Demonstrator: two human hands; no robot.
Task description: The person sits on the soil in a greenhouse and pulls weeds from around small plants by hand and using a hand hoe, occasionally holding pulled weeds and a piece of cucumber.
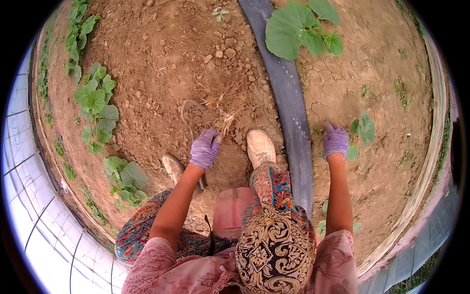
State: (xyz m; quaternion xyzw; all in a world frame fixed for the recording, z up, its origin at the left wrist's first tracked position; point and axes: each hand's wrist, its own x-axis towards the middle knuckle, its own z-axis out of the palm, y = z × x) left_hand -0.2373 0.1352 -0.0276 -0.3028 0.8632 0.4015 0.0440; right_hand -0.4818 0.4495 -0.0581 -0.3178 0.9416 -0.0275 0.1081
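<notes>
My left hand [205,149], in a purple knit glove, is closed around a hand tool that looks like a sickle. The thin, curved, dusty blade [184,114] reaches forward over the loose soil, and the butt of its handle [202,182] shows below my wrist. Just ahead of that hand lies a tangle of dry, straw-like plant stalks [229,104]. Gloved the same way, my right hand [335,139] is down at the cracked soil beyond the black strip, its fingers near small weeds [318,129]. Whether those fingers pinch anything is hidden. A small broad-leaved seedling [366,128] grows right beside it.
A flat black plastic strip [290,95] runs between my hands. A large-leaved vine plant [292,31] overhangs it ahead. More leafy plants [98,106] form a row at left. My dusty shoes [260,147] stand on the soil, with a reddish object [233,207] between my legs.
</notes>
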